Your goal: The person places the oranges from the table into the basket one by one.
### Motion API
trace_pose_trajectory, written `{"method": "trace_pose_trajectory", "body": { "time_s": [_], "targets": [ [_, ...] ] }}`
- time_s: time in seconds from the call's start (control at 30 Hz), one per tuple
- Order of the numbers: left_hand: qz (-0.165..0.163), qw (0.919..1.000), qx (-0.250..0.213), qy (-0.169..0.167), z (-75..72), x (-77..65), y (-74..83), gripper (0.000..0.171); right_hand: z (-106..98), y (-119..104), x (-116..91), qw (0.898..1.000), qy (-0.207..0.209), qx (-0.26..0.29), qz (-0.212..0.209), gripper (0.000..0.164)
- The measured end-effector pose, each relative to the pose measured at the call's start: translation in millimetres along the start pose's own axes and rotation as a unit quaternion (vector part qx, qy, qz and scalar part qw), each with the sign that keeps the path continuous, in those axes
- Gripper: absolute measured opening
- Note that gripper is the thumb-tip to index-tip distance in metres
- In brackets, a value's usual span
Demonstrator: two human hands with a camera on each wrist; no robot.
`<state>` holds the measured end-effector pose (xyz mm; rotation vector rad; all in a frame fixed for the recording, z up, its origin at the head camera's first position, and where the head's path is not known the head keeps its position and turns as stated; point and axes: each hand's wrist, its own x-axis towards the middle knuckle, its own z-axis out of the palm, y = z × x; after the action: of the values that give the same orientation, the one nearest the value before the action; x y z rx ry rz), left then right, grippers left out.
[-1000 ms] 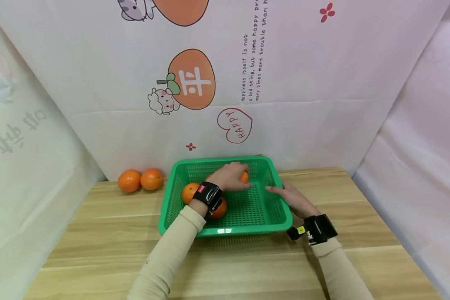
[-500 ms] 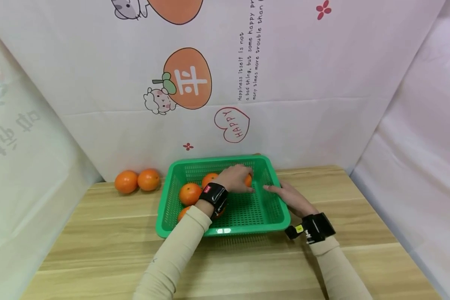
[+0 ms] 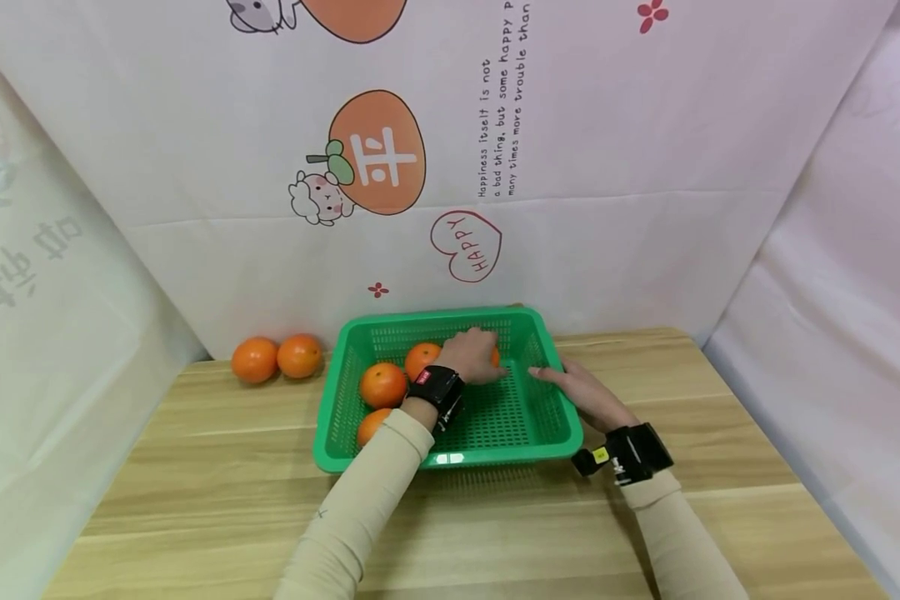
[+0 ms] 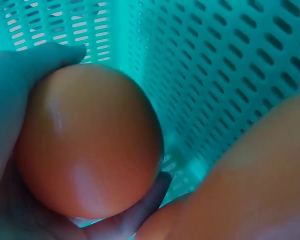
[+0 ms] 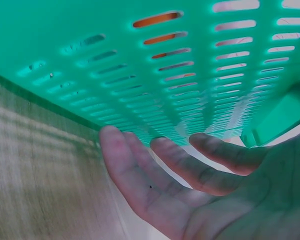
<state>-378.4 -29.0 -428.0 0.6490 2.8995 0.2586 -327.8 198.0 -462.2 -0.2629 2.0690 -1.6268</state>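
Note:
A green plastic basket (image 3: 450, 459) stands on the table, with several oranges inside. Reaching into it, my left hand (image 3: 471, 357) grips an orange (image 4: 90, 145) near the middle of the far side, thumb and fingers curled round it. The back of the hand hides most of that fruit in the head view. My right hand (image 3: 588, 396) holds the basket's right side, thumb over the rim and inside. In the right wrist view its fingers (image 5: 190, 165) lie along the outer slotted wall. Left of my left hand sit other oranges (image 3: 382, 385), partly covered by the wrist and sleeve.
Two oranges (image 3: 300, 357) lie side by side on the wooden table (image 3: 195, 475), left of the basket near the back edge. A white printed cloth (image 3: 607, 208) hangs right behind the table, and more white cloth stands at both sides.
My left wrist and forearm have swung slightly right, uncovering more of the oranges at the basket's left. The left hand keeps its grip on the orange, and the right hand stays at the rim.

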Motion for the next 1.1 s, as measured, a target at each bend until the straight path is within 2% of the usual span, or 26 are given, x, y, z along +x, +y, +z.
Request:
{"method": "trace_pose_trajectory", "body": {
  "time_s": [0.17,0.4,0.73,1.1],
  "targets": [
    [-0.005,0.9999,0.014,-0.001,0.8,0.4,-0.2,0.050,0.2,-1.7,-0.6,1.000,0.002,0.000,0.006,0.080],
    [-0.006,0.9993,0.035,-0.011,4.3,2.0,-0.2,0.056,0.1,-2.0,0.0,1.000,0.012,-0.004,0.014,0.080],
    [0.006,0.9993,0.027,-0.024,-2.2,-15.6,5.8,0.061,1.7,-1.1,0.5,1.000,0.010,-0.003,0.010,0.080],
    [-0.002,0.9980,0.024,-0.059,1.8,-7.4,2.7,0.071,1.4,0.2,0.9,1.000,0.016,-0.008,0.006,0.078]
  ]
}}
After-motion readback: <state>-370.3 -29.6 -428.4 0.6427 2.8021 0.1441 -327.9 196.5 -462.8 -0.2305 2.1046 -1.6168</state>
